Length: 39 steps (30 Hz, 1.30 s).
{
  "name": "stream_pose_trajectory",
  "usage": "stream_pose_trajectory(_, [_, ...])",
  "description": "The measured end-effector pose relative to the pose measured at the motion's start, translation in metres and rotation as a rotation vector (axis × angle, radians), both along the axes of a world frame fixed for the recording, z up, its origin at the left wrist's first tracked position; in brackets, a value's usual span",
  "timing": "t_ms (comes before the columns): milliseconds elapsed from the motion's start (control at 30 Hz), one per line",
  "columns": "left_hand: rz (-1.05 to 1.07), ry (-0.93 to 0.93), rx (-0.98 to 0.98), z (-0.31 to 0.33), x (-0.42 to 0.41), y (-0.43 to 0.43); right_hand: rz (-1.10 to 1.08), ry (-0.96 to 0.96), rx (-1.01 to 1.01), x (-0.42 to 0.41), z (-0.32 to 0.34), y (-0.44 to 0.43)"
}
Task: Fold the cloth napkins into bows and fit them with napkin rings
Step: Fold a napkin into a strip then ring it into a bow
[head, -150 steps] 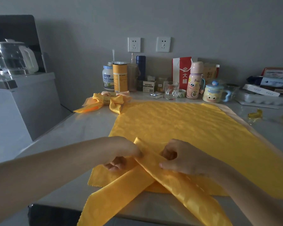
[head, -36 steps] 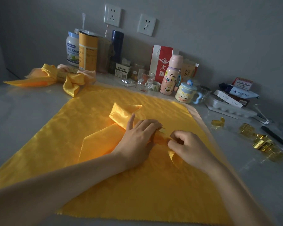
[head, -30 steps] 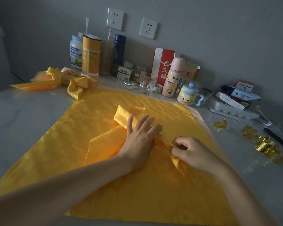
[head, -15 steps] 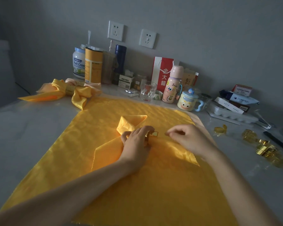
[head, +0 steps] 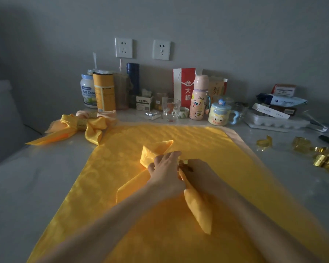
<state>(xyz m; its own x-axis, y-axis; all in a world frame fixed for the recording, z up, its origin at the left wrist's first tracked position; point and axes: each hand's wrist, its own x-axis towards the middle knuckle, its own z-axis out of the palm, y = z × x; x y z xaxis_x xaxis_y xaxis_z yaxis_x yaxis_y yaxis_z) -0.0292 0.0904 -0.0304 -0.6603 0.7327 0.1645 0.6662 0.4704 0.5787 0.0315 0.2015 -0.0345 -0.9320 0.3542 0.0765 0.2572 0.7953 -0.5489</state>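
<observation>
Right hand [head: 198, 172] rejoined left hand [head: 165, 168] at napkin [head: 156, 149], well inside cloth [head: 97, 186] edges.

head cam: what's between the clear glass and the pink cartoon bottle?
A small pale roll, likely tape, lies flat between the glass and the pink bottle; the head view shows it.

In the middle of the frame I see the folded napkin [head: 156, 149] lying on the spread cloth [head: 122, 177]. The cloth covers the table [head: 36, 177] from centre to bottom edge. The left hand [head: 167, 171] grips the napkin's gathered middle, and the right hand [head: 198, 173] lies blurred just right of it. A napkin ring [head: 183, 161] sits at their fingertips. A finished bow [head: 84, 126] lies at the cloth's upper-left corner, before a canister [head: 104, 91]. Behind the cloth, along the wall, stand a glass [head: 171, 110], a bottle [head: 199, 99] and a mug [head: 218, 114], left to right. Loose rings [head: 323, 158] lie at the right edge, with an egg tray [head: 273, 121] behind them.
</observation>
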Motion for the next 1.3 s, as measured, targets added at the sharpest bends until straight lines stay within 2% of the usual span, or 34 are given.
stream_pose_trajectory(133, [0.101, 0.061, 0.104, 0.033, -0.046, 0.006, -0.127, 0.059, 0.082, -0.005, -0.008, -0.005])
stream_pose_trajectory(200, [0.131, 0.084, -0.022, 0.032, -0.061, 0.015, -0.168, 0.085, 0.065, -0.004, -0.012, -0.006])
stream_pose_trajectory(267, [0.123, 0.017, -0.194, 0.024, -0.072, 0.023, -0.178, 0.097, 0.065, -0.001, -0.014, -0.009])
stream_pose_trajectory(367, [0.104, 0.031, -0.287, 0.017, -0.082, 0.031, -0.173, 0.141, 0.062, 0.0, -0.016, -0.013])
stream_pose_trajectory(467, [0.084, 0.115, -0.248, 0.018, -0.08, 0.031, -0.178, 0.251, -0.006, 0.0, -0.016, -0.012])
stream_pose_trajectory(600, [-0.002, 0.106, -0.12, 0.021, -0.073, 0.019, -0.237, 0.341, -0.095, 0.003, -0.017, -0.007])
stream_pose_trajectory(767, [-0.089, 0.199, -0.116, 0.03, -0.057, -0.008, -0.09, 0.351, -0.084, 0.006, -0.013, -0.009])
stream_pose_trajectory(1000, [-0.072, 0.351, -0.113, 0.022, -0.027, -0.02, 0.064, 0.333, -0.138, 0.014, -0.008, -0.013])
stream_pose_trajectory(1233, [-0.093, 0.267, -0.022, 0.016, -0.027, -0.036, 0.094, 0.189, -0.022, 0.015, -0.003, -0.013])
stream_pose_trajectory(1300, [-0.144, 0.198, -0.079, 0.018, -0.025, -0.042, 0.127, 0.209, -0.007, 0.017, -0.004, -0.014])
